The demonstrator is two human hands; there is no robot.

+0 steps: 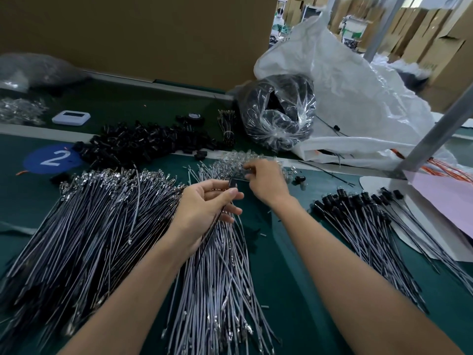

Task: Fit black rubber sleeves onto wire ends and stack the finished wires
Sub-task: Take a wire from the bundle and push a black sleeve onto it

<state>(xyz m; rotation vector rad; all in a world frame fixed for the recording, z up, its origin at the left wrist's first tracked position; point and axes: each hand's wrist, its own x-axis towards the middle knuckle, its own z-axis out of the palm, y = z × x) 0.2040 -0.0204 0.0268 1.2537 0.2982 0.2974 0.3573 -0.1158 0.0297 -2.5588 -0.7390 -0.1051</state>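
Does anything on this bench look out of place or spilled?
Little. One black sleeve lies alone right of the right hand, apart from the sleeve pile, and one grey wire curves crosswise over the left bundle.

Loose black rubber sleeves [143, 147] sit heaped at the back of the green surface [30, 201]. Bare grey wires with metal tips [89, 226] fan out left and centre, finished sleeved wires [358, 221] are stacked right, and one thin dark wire [231, 184] is pinched in the left hand [204, 208].

A white device [71, 117] sits beyond a blue sticker [51, 160] marked 2; a crumpled white bag [358, 103] lies far right.
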